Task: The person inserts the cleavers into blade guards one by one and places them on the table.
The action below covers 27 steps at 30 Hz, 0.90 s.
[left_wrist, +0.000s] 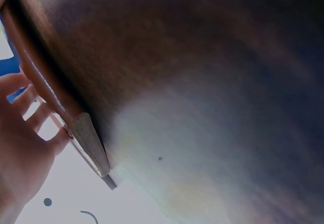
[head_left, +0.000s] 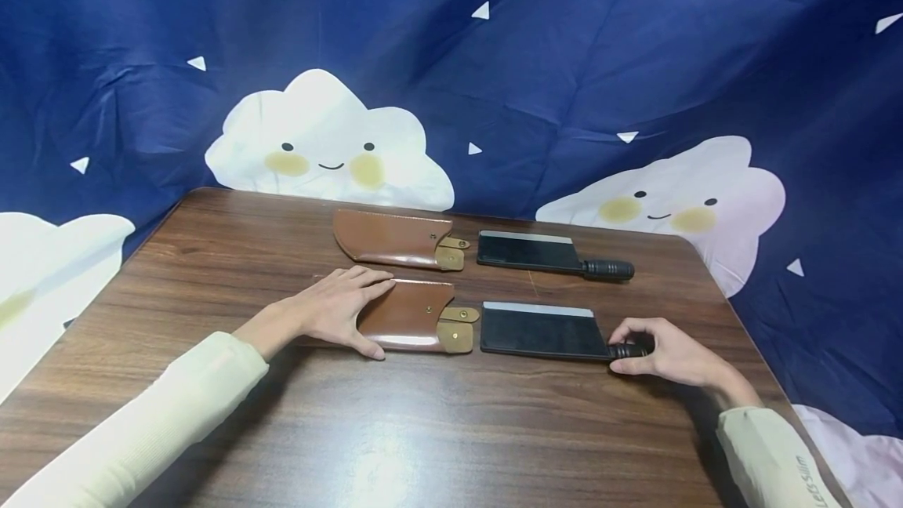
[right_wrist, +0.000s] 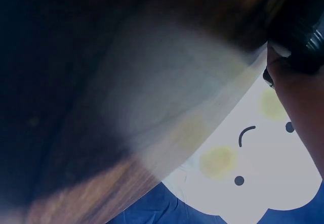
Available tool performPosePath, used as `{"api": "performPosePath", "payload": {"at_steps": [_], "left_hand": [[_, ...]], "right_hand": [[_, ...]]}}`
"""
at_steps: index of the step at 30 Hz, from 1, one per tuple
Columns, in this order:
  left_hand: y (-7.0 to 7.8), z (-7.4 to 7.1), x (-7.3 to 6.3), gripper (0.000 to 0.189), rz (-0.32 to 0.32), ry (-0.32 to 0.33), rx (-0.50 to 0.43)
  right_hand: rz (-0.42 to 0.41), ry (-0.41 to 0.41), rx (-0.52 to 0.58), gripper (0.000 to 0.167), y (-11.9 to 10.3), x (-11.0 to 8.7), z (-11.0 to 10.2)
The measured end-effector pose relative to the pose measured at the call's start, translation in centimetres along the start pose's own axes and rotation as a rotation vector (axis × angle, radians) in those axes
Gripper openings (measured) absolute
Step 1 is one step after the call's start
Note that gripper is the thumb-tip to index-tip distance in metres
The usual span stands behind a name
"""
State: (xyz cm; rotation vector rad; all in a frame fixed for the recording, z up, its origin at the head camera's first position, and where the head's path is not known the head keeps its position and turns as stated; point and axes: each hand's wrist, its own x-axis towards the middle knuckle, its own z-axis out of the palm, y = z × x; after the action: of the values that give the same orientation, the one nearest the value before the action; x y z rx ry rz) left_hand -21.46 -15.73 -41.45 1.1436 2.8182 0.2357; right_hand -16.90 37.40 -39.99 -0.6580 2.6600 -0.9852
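Across the left part of the nearer brown leather knife sheath (head_left: 405,316) lies my left hand (head_left: 339,308). Its fingers are extended and spread over the sheath, with the thumb along the near edge. In the left wrist view the sheath's edge (left_wrist: 48,82) runs past several fingers. My right hand (head_left: 666,347) pinches the black handle (head_left: 628,350) of the nearer cleaver between thumb and fingers. This cleaver's black blade (head_left: 539,330), with a silver strip along its far edge, lies flat on the table, pointing toward the sheath's open end.
Farther back on the wooden table (head_left: 437,429) lie a second brown sheath (head_left: 388,237) and a second black-handled cleaver (head_left: 529,251). Both sheaths have tan snap straps at their right ends. A blue curtain (head_left: 494,85) with white clouds hangs behind the table.
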Motion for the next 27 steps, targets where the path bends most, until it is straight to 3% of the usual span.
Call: {"api": "performPosePath", "payload": {"at_steps": [6,14,21,27], "left_hand": [[0.04,-0.10,-0.06,0.121,0.005,0.017,0.006],[0.16,-0.18,-0.03,0.119,0.011,0.029,0.001],[-0.20,-0.01,-0.06,0.118,0.009,0.036,-0.027],[-0.43,-0.49,0.10,0.118,-0.001,0.062,-0.025]], "right_hand": [[0.011,0.007,0.026,0.021,-0.06,0.02,-0.01],[-0.033,0.044,0.027,0.022,-0.12,-0.02,0.01],[-0.064,0.109,-0.009,0.024,0.00,0.00,0.27],[-0.043,0.156,-0.027,0.024,-0.18,0.18,0.37]]}}
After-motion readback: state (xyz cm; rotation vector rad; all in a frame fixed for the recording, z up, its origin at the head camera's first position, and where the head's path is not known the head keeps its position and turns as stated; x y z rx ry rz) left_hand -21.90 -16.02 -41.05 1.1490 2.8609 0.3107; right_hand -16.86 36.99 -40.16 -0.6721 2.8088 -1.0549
